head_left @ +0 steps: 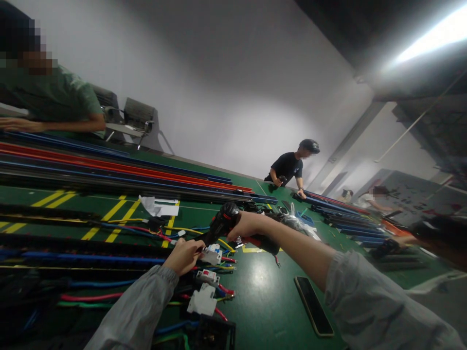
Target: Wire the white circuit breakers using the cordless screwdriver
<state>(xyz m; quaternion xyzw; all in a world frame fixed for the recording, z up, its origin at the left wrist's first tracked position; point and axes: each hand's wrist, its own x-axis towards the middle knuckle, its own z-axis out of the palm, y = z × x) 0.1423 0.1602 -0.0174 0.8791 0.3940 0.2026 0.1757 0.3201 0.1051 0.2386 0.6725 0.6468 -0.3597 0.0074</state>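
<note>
My right hand (248,225) is wrapped round the grip of a black and red cordless drill (223,221), which points down and to the left. Close to the drill's tip, my left hand (183,256) has its fingers closed at the end of a dark rail; what they pinch is hidden. Right beside it lies a white circuit breaker (212,253). Nearer to me are a breaker with a red mark (207,277) and a white breaker (202,300). Red, blue, yellow and green wires (228,294) run from them.
A phone (314,306) lies on the green table (260,301) by my right forearm. Long orange rails (127,165) and black ones stretch across the far side, near white paper (160,206). Plastic bags (297,221) lie beyond the drill. Co-workers stand at left, at the far side (288,167) and at right.
</note>
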